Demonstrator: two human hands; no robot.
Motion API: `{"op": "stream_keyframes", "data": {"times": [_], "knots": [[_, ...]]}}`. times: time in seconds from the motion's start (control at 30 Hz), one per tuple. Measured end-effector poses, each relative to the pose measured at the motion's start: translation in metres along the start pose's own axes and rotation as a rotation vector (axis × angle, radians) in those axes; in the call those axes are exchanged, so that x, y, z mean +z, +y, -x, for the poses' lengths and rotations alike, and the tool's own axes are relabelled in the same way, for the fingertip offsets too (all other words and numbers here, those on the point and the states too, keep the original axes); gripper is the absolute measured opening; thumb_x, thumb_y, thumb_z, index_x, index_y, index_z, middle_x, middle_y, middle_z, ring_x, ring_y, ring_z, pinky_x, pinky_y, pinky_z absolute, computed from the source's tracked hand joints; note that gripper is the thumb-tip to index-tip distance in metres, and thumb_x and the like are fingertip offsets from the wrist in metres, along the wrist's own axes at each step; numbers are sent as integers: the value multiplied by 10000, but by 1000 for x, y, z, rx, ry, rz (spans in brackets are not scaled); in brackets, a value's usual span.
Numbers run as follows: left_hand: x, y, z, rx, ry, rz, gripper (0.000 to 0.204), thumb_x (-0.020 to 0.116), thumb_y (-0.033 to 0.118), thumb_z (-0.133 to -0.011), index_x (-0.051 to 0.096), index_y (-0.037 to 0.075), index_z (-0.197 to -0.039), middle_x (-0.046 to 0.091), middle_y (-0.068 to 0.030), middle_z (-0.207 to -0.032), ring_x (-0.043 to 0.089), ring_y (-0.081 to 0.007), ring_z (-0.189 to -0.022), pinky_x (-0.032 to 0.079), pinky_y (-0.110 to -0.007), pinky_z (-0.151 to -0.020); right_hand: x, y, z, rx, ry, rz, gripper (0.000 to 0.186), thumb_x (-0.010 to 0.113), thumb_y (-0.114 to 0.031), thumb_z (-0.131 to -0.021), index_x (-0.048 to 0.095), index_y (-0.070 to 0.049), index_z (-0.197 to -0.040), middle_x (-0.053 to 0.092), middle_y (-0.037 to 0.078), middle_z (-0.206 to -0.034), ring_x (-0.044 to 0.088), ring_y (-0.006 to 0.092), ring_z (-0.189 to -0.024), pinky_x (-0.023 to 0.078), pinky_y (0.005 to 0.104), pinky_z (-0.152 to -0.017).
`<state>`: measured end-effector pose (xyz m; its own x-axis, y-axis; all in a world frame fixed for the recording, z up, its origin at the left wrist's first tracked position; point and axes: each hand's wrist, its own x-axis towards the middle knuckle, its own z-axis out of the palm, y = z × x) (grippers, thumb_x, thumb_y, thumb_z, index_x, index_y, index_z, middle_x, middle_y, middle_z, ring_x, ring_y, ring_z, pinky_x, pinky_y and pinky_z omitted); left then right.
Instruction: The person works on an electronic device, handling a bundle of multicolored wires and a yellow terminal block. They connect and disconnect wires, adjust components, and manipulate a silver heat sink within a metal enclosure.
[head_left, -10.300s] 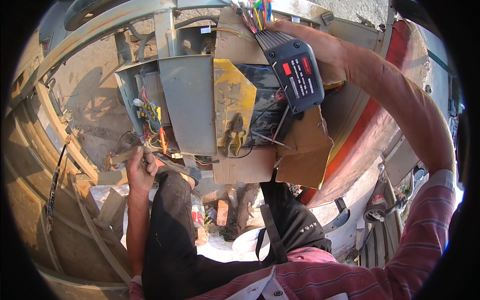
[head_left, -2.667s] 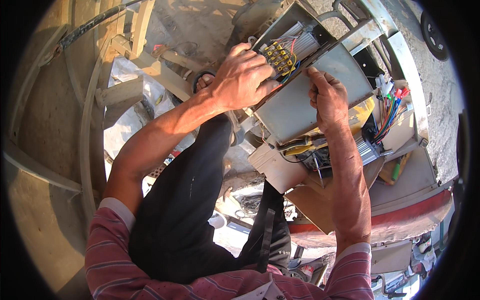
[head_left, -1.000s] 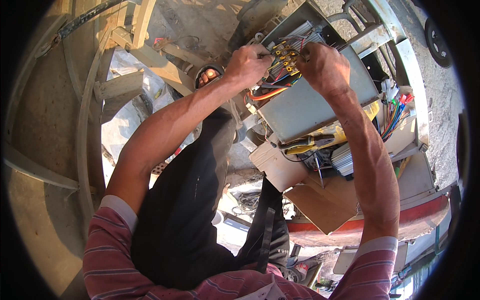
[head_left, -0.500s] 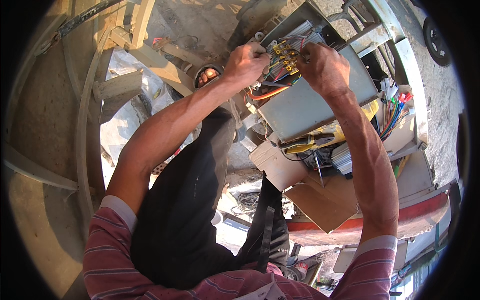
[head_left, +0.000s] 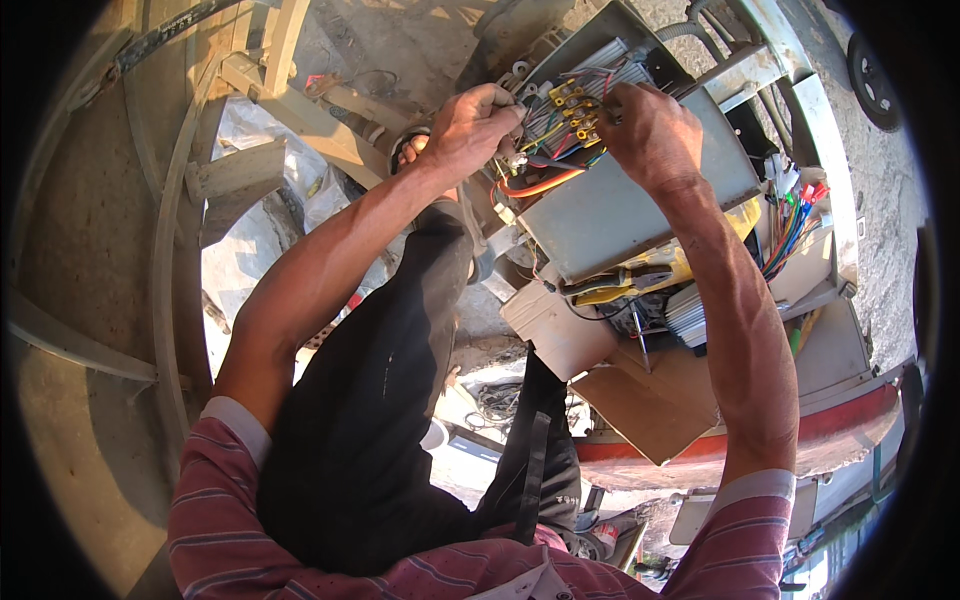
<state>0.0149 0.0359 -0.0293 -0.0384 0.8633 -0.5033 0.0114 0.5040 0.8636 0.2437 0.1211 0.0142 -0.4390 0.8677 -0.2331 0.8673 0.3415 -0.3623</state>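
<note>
A grey metal box (head_left: 640, 205) stands open before me, with ribbed metal and coloured wires inside. Several yellow ring terminals (head_left: 574, 112) sit in a cluster between my two hands. My left hand (head_left: 468, 135) is at the box's left edge, thumb and fingers pinched together. What it pinches, if anything, is too small to make out. Right of the terminals, my right hand (head_left: 655, 135) is curled closed, its fingertips near the wires; its grip is hidden from view. A thick orange cable (head_left: 542, 186) curves out of the box below the terminals.
Pliers with yellow handles (head_left: 605, 293) lie at the box's near edge, a screwdriver (head_left: 640, 338) just below. Cardboard (head_left: 650, 412) covers part of the red-edged frame. A bundle of coloured wires (head_left: 785, 235) hangs at right; wooden beams (head_left: 300, 125) stand at left.
My left hand has drawn back left from the terminals, uncovering more of the box's left side. My right hand stays almost in place.
</note>
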Motion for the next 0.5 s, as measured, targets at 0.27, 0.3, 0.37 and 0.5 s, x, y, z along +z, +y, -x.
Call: {"op": "stream_keyframes", "data": {"times": [0.27,0.3,0.37,0.5], "knots": [[3,5,4,11,5,32,185,657,131,-999,649,-49,-1038,712,-84,-859,668,-116,-664,564,-289,-604,-1,-1,0,6,-16,12,211,641,-251,-894,744,-90,-985,749,147,-1032,719,365,-977,570,482,-845],[3,6,3,14,2,16,180,657,127,-993,650,-47,-1039,712,-84,-862,668,-118,-664,561,-292,-605,0,-1,0,6,-14,11,211,640,-249,-893,745,-90,-985,750,146,-1031,719,364,-976,570,482,-845],[4,8,2,-6,-2,-4,172,657,118,-983,650,-44,-1042,713,-86,-868,669,-123,-664,556,-297,-607,0,0,1,2,-5,8,211,637,-248,-893,744,-90,-983,750,143,-1029,719,362,-975,571,481,-845],[7,15,2,22,-44,-205,203,664,137,-967,698,-34,-1070,705,-61,-820,664,-116,-658,528,-300,-600,2,1,1,-10,20,2,209,637,-248,-894,743,-89,-978,748,133,-1030,718,358,-978,571,478,-849]]}}
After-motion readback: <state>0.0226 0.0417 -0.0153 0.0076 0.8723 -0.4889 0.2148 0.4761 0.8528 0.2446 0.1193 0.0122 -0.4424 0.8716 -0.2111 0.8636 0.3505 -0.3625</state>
